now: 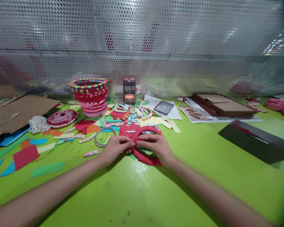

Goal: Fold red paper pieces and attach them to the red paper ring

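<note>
Both hands meet at the left side of a red ring (144, 159) with a jagged outer edge. My left hand (117, 147) is closed, thumb and fingertips pinching the ring's left edge. Thumb and fingers of my right hand (157, 145) pinch the same part from the right, reaching across the ring's opening. Just behind the hands lie red paper pieces (125, 128) with a small metallic item on them. A roll of tape (96, 138) rests beside my left hand. What shows through the ring's opening is partly hidden by my right hand.
Coloured paper scraps (26, 157) cover the left and back. Behind them are stacked braided rings (91, 97), a red-white coil (61, 118), white yarn (38, 125) and an upright phone-like object (129, 91). Rightward lie a grey phone (164, 107), brown boxes (224, 105) and a dark tray (253, 143).
</note>
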The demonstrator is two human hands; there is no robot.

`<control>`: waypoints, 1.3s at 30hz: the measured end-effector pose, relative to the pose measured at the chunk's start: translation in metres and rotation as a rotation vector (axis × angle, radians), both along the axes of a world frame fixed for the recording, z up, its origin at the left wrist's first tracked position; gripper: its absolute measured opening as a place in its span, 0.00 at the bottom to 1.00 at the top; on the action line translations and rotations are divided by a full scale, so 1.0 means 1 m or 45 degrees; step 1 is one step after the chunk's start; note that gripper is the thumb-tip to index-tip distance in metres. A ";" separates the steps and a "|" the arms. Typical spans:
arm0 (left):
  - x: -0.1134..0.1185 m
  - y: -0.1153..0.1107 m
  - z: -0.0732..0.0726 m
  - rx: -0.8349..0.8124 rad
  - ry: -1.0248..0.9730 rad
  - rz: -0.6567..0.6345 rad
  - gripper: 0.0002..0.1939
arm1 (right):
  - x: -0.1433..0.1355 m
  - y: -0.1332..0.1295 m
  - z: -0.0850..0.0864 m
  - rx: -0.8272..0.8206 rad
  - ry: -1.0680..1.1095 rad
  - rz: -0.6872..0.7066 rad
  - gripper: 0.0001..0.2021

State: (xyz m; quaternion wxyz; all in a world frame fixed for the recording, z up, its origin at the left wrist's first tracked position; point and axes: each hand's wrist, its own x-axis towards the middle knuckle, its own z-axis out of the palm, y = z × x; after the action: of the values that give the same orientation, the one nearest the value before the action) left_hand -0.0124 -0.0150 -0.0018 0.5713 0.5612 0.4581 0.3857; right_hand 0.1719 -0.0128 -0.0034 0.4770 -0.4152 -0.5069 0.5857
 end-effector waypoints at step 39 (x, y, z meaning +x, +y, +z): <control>0.006 -0.011 0.004 0.503 0.460 0.039 0.07 | -0.004 -0.001 -0.004 0.012 -0.022 0.200 0.13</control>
State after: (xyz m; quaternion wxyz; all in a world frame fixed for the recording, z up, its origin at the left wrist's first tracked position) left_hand -0.0064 -0.0255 0.0025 0.3539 0.7144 0.4771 0.3698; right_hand 0.1677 -0.0133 -0.0074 0.4272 -0.3770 -0.5448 0.6153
